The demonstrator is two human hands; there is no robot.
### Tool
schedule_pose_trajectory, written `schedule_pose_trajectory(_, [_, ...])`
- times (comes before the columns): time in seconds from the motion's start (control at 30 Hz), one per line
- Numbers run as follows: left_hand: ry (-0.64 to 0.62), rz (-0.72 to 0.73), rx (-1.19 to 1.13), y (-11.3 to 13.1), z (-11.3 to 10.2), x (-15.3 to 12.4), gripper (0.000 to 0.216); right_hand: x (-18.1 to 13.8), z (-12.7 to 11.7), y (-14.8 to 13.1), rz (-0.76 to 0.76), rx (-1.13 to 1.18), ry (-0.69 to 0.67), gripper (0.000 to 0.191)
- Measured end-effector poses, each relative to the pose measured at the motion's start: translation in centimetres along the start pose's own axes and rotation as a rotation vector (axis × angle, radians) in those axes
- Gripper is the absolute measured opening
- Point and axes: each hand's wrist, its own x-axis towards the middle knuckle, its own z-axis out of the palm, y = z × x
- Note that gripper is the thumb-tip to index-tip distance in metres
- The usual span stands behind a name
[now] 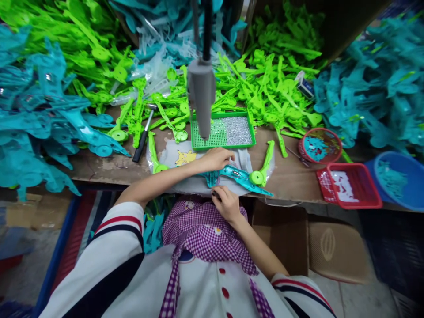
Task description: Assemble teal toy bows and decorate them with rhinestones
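The left hand (217,159) arches over a long teal plastic piece (239,175); right hand (228,203) curls nearer; whether fingers clamp anything is unclear.

Even light is brightening the table (291,183), the right corners are darkening, and blur and wide-angle stretching are softening the outermost blue parts (374,84).
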Motion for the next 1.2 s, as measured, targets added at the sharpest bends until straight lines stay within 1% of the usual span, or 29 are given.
schedule_pose_trajectory(0.1, [0.034,0.085,-0.023,-0.2,-0.3,-1.1,0.025,0.4,-1.2,0.1,0.058,0.051,0.004,0.025])
schedule_pose_trajectory(0.2, [0.054,0.080,-0.072,-1.1,-0.5,-3.3,0.029,0.8,-2.3,0.3,0.083,0.084,0.053,0.023])
schedule_pose_trajectory(0.27, [0.040,0.111,-0.134,-1.9,-0.5,-4.5,0.026,0.9,-2.7,0.4,0.096,0.115,0.064,0.021])
schedule_pose_trajectory(0.37, [-0.015,0.185,-0.181,-2.9,-0.3,-5.4,0.027,1.0,-3.2,0.6,0.120,0.181,0.062,0.019])
schedule_pose_trajectory(0.5, [-0.041,0.196,-0.151,-3.6,-0.2,-5.9,0.028,2.1,-4.2,1.1,0.231,0.221,0.099,0.019])
schedule_pose_trajectory(0.57, [-0.041,0.209,-0.129,-3.7,-0.2,-6.4,0.025,3.3,-4.8,1.6,0.275,0.214,0.070,0.020])
schedule_pose_trajectory(0.67, [-0.010,0.239,-0.104,-3.8,0.2,-7.2,0.020,5.7,-5.7,2.6,0.279,0.177,-0.034,0.021])
schedule_pose_trajectory(0.73, [0.032,0.257,-0.108,-4.0,0.8,-7.5,0.017,7.5,-6.2,3.3,0.250,0.131,-0.122,0.020])
schedule_pose_trajectory(0.83, [0.110,0.256,-0.145,-4.2,1.6,-7.7,0.020,10.0,-6.8,4.0,0.176,0.073,-0.235,0.017])
schedule_pose_trajectory(0.9, [0.166,0.224,-0.162,-4.3,2.0,-7.8,0.017,10.9,-6.8,4.3,0.120,0.073,-0.282,0.017])
schedule_pose_trajectory(0.93, [0.188,0.202,-0.165,-4.3,2.2,-7.9,0.015,11.1,-6.6,4.4,0.104,0.071,-0.283,0.017])
schedule_pose_trajectory(1.0, [0.205,0.165,-0.164,-4.2,2.4,-8.0,0.016,10.8,-5.8,4.5,0.114,0.044,-0.226,0.019])
schedule_pose_trajectory(1.07, [0.175,0.148,-0.166,-4.2,2.1,-8.0,0.019,10.0,-4.5,4.4,0.156,0.009,-0.116,0.022])
schedule_pose_trajectory(1.13, [0.107,0.146,-0.180,-4.4,1.3,-7.8,0.016,9.0,-2.8,4.1,0.171,0.027,-0.004,0.024])
schedule_pose_trajectory(1.2, [-0.014,0.159,-0.230,-4.9,0.0,-7.1,0.014,8.2,-1.3,3.7,0.173,0.083,0.113,0.027])
